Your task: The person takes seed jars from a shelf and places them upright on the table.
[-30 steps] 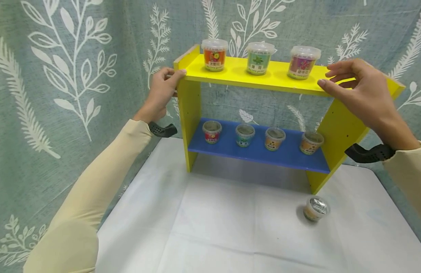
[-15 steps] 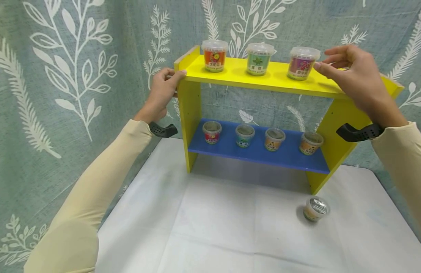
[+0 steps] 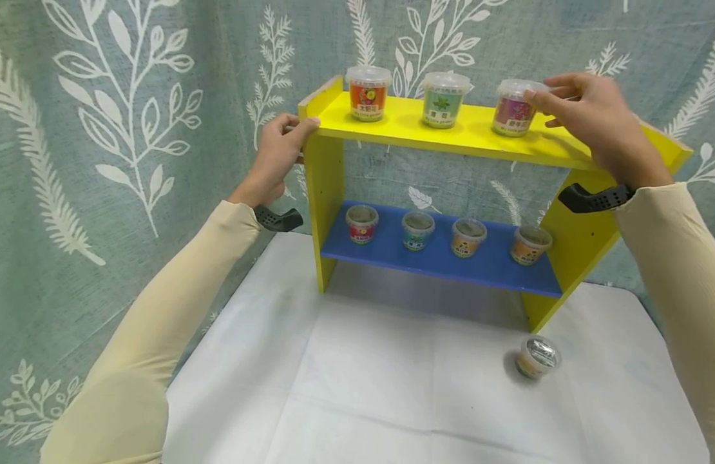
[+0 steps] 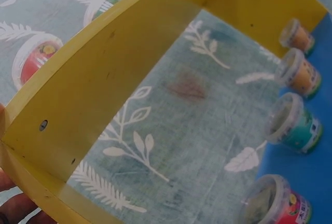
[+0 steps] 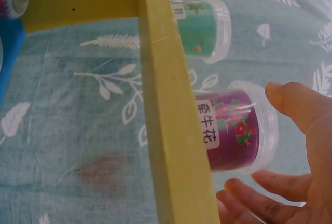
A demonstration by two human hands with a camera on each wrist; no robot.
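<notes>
My left hand point(image 3: 280, 153) grips the top left corner of the yellow shelf unit point(image 3: 324, 187), thumb on the upper board. On that board stand three lidded plastic cups: one orange-labelled point(image 3: 368, 93), one green-labelled point(image 3: 444, 98) and one purple-labelled point(image 3: 513, 113). My right hand point(image 3: 592, 116) is at the purple-labelled cup, its thumb before the lid and fingers at the far right side. In the right wrist view, thumb and fingers point(image 5: 282, 182) bracket the clear lid point(image 5: 267, 130); how firmly they press cannot be told. The purple-labelled cup stands on the board.
Smaller labelled cups stand on the blue lower shelf point(image 3: 392, 258): red point(image 3: 361, 225), teal point(image 3: 418, 231) and two orange ones point(image 3: 468, 237). Another small cup point(image 3: 537, 356) sits on the white table point(image 3: 381, 386), in front of the unit's right leg. Patterned cloth point(image 3: 160, 161) hangs behind.
My right hand has left the right end of the top board and moved left to the purple-labelled cup, its thumb now over the lid. My left hand has kept its place.
</notes>
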